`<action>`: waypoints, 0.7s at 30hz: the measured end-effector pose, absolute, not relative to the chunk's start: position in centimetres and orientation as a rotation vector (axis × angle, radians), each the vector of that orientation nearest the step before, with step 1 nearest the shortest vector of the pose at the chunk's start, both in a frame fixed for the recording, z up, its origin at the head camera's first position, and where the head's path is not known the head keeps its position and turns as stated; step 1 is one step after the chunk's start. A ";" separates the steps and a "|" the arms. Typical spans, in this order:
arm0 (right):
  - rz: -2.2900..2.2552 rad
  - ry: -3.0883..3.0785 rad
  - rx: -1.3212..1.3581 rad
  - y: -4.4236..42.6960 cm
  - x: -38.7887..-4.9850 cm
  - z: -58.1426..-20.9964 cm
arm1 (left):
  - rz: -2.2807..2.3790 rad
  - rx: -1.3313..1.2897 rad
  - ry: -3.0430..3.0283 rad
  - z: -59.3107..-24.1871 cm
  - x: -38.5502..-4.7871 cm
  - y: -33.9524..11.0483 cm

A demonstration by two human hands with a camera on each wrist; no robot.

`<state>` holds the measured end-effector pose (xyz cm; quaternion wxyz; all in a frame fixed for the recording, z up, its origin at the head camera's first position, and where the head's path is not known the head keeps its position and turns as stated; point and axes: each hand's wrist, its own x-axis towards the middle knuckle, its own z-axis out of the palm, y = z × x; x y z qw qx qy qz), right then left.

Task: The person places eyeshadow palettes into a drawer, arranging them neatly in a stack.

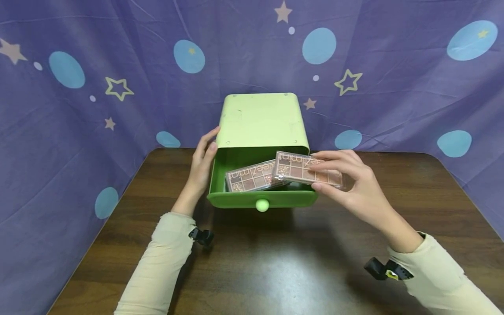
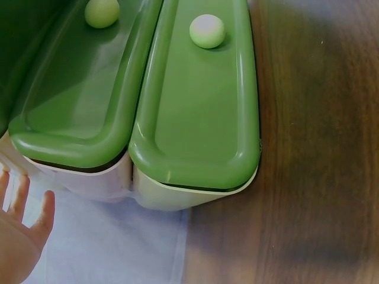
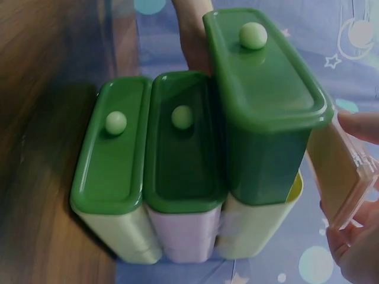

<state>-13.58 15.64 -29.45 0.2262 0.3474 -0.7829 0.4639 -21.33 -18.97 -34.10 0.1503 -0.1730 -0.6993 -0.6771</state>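
Note:
My right hand (image 1: 354, 183) pinches a clear-cased eyeshadow palette (image 1: 297, 168) between thumb and fingers, tilted over the right part of the pulled-out green drawer (image 1: 232, 200). A second eyeshadow palette (image 1: 252, 178) lies slanted inside that drawer, partly covered by the held one. In the right wrist view, the held palette (image 3: 340, 171) is seen edge-on beside the drawer's wall. My left hand (image 1: 201, 164) rests against the left side of the pale green drawer cabinet (image 1: 261, 120), its fingers extended. The left wrist view catches these fingers (image 2: 44, 216) beside the cabinet.
Below the pulled-out drawer are two closed drawers, a middle one (image 3: 180, 154) and a bottom one (image 3: 112, 160), each with a round knob. The cabinet stands at the back of a dark wooden table (image 1: 252, 262). Behind it hangs a purple curtain (image 1: 252, 52) with stars.

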 end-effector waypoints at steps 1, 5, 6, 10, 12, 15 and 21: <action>1.282 -2.168 0.961 15.4 -13.7 -29.4 | -1.936 -0.495 -2.012 -34.1 -21.3 -19.0; 1.295 -2.233 0.957 14.3 -13.9 -28.8 | -1.916 -0.494 -2.018 -34.1 -21.2 -19.0; 1.303 -2.255 0.950 14.0 -14.0 -28.7 | -1.913 -0.494 -2.019 -34.1 -21.2 -19.0; 1.345 -2.335 0.932 13.1 -14.4 -28.4 | -1.912 -0.496 -2.020 -34.1 -21.2 -19.0; 1.353 -2.370 0.934 12.6 -14.7 -28.2 | -1.907 -0.497 -2.019 -34.1 -21.3 -19.0; 1.346 -2.415 0.955 12.0 -15.0 -28.0 | -1.896 -0.501 -2.016 -34.2 -21.3 -19.0; 1.300 -2.498 0.986 10.9 -15.6 -27.6 | -1.889 -0.498 -2.018 -34.2 -21.5 -19.0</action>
